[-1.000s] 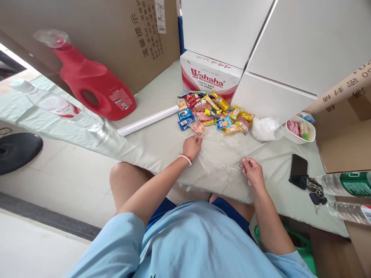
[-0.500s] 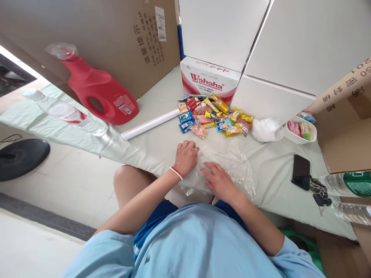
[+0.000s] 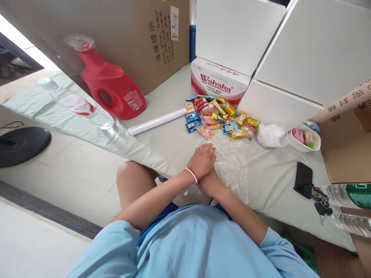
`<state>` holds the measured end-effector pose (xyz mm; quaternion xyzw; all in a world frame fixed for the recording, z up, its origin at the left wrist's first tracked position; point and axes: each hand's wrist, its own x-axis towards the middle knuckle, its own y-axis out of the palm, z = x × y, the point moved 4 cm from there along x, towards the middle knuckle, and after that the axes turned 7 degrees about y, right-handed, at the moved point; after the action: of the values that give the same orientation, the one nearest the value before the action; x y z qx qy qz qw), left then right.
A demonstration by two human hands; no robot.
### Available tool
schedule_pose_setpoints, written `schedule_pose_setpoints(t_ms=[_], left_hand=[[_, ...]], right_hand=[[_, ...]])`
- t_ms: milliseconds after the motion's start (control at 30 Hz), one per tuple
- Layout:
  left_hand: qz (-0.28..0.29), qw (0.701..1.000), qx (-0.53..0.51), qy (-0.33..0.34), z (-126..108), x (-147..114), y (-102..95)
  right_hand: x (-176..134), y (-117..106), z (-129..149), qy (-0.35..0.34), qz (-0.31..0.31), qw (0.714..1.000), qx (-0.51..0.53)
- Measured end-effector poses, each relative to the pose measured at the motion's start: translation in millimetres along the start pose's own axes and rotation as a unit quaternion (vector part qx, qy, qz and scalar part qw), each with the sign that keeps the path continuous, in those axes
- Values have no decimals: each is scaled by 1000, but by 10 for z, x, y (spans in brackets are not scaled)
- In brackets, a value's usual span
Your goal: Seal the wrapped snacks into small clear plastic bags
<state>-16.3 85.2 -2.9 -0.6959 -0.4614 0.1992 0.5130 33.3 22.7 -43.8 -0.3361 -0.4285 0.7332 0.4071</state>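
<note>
A crumpled clear plastic bag (image 3: pixel 234 166) lies spread on the pale green cloth in front of me. At its left edge is my left hand (image 3: pixel 203 159), fingers curled and pressed together on the plastic, with a ring and a beaded bracelet. My right hand (image 3: pixel 211 183) is tucked beneath it, against the left wrist and palm; its fingers are hidden. Beyond the bag lies a heap of small wrapped snacks (image 3: pixel 220 117) in yellow, blue, red and pink packs.
A white roll (image 3: pixel 158 121), a red jug (image 3: pixel 111 88) and a water bottle (image 3: pixel 77 104) stand or lie leftward. At right are a bunched white bag (image 3: pixel 271 135), a white bowl (image 3: pixel 313 139) with packs, a phone (image 3: pixel 303 177) and keys (image 3: pixel 321 199). A Wahaba-style carton (image 3: pixel 218 81) stands behind.
My left hand has moved right, onto my right hand. My right hand has shifted slightly left and down, beneath it. The whole view has turned a little; the snack heap looks unchanged.
</note>
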Motion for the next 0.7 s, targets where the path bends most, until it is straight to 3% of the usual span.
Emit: schedule_pose_setpoints(t_ms=[100,200,333,433,533,633,700], left_hand=[[18,998,30,-49,384,25,195],[19,998,52,-23,547,-53,271],[16,998,67,-6,526,-169,288],[10,998,62,-6,506,-182,291],[5,998,54,-8,518,-171,294],[9,999,49,-9,532,-174,296],[11,999,48,-9,536,-180,295]], right_hand=[[-173,11,68,6,1,1000,4],[-403,-72,82,-23,12,998,55],[-357,-544,-185,-57,34,988,141],[200,-1073,-607,43,-61,996,41],[1005,-1413,-904,111,-123,981,-101],[1721,-1450,-941,62,-93,979,-169],[2004,-1402,-920,41,-44,979,-197]])
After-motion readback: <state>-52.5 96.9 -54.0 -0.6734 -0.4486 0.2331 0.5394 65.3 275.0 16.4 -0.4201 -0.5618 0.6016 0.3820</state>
